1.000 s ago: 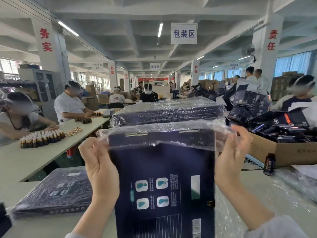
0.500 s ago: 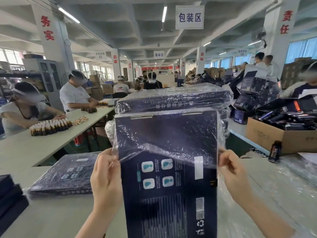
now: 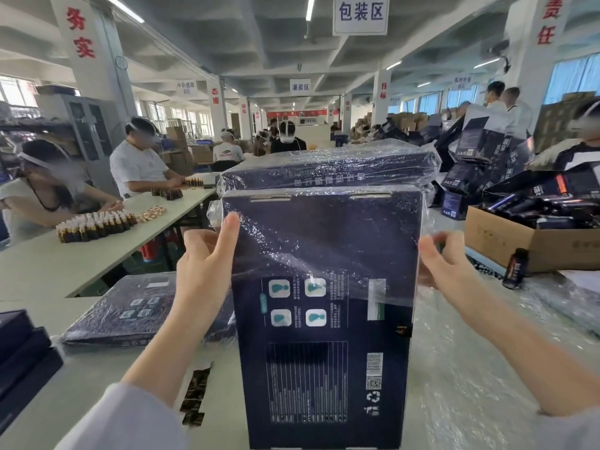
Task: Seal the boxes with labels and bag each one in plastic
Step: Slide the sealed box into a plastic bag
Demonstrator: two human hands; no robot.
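PACKING LINE: A dark blue box stood on end on the counter, close before the worker. A clear plastic bag covered its top and reached about halfway down its printed face. The left hand lay against the box's left edge with one straight digit pressed on the film. Its other fingers were hidden behind the box, so whether it pinched the bag could not be told. The right hand, blurred, had its fingers curled on the film at the right edge.

The box looked stiff and flat-sided, and probably light enough to steady with one hand. The thin film appeared slack, clingy and liable to tear on the sharp corners. The soundest hold seemed to be the bag's open hem at both side edges, drawn down evenly.

A strip of dark labels lay to the left, near a bagged box lying flat. Behind stood a wrapped stack, a brown carton of loose goods and a small bottle. Farther off, workers sat at another counter.
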